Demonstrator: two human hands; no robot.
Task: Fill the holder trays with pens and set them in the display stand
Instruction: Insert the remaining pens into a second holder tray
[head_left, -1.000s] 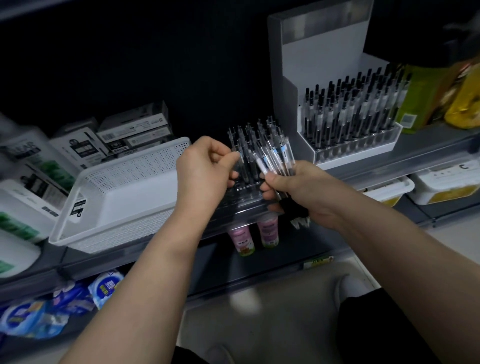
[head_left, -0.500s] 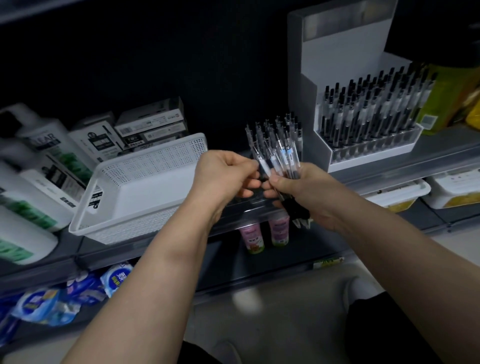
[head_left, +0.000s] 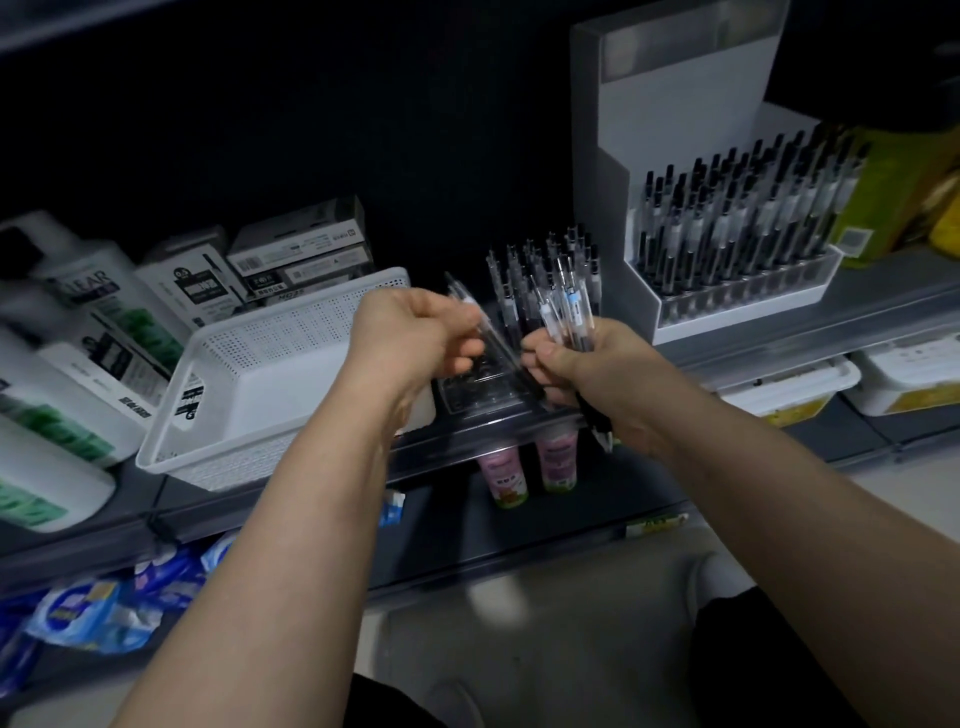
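A single clear pen (head_left: 492, 340) slants through the curled fingers of the left hand (head_left: 410, 338), just above the half-filled clear holder tray (head_left: 478, 389) at the shelf edge. Beside it, the right hand (head_left: 587, 369) is closed tight around a bundle of pens (head_left: 563, 312). The display stand (head_left: 675, 119) sits further right.

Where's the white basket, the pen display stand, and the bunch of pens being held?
white basket (head_left: 291, 338): head view, on its perforated back wall.
display stand (head_left: 685, 119): head view, on its tall white back panel.
bunch of pens (head_left: 571, 312): head view, on one pen's labelled clear barrel.
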